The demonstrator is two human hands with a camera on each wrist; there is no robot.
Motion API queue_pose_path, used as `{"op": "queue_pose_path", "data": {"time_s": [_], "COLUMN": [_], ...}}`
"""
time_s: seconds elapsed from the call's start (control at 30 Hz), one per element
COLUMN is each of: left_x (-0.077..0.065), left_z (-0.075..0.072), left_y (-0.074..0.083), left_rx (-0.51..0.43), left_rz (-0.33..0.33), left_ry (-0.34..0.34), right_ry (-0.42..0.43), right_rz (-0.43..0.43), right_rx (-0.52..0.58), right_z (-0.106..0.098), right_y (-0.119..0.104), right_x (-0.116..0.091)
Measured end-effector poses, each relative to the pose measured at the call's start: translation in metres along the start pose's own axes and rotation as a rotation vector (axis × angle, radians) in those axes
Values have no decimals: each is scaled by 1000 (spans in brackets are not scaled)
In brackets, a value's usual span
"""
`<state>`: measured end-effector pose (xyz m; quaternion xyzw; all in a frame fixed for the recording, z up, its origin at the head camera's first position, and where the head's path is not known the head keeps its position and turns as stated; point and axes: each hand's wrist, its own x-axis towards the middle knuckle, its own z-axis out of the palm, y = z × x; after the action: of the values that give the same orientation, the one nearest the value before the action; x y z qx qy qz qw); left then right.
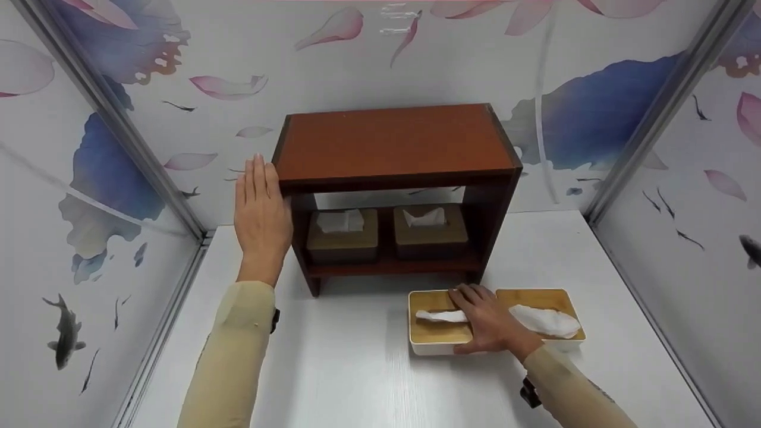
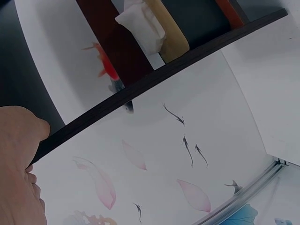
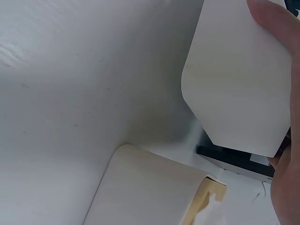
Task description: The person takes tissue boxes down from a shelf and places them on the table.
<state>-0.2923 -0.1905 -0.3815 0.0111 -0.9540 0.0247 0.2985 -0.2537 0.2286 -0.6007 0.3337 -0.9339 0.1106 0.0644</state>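
My left hand [image 1: 261, 214] lies along the outer left side of a reddish-brown wooden shelf [image 1: 392, 142], fingers straight and pointing up. In the left wrist view its thumb [image 2: 42, 127] is on the inner side of the dark panel edge, so the hand pinches that panel. My right hand [image 1: 490, 321] grips a white tissue box [image 1: 437, 333] with a bamboo-coloured lid across its width, thumb at the front and fingers at the back. A second white tissue box [image 1: 538, 297] is just right of it. Whether the gripped box touches the table cannot be told.
Two brown tissue boxes [image 1: 343, 244] [image 1: 431, 238] sit side by side on the shelf's lower board. The shelf stands on a white table [image 1: 351, 356], near the back wall. Printed white panels [image 1: 380, 71] enclose the table on the left, back and right.
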Motion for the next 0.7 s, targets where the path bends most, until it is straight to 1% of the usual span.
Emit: {"op": "queue_pose_path", "data": {"time_s": [0.23,0.4,0.5,0.7], "left_x": [0,0,0,0], "left_z": [1,2,3,3], "left_y": [0,0,1,0], "left_rx": [-16,-30,-27,-6], "left_rz": [-7,-9,-9,-10], "left_ry": [-1,19,32,15], "right_ry": [-9,-63,-79,-73], "right_rz": [10,37,44,34], "right_rx": [19,27,43,62], "right_z": [8,11,14,19], "right_y": [1,4,6,8], "right_x": [1,1,1,1]}}
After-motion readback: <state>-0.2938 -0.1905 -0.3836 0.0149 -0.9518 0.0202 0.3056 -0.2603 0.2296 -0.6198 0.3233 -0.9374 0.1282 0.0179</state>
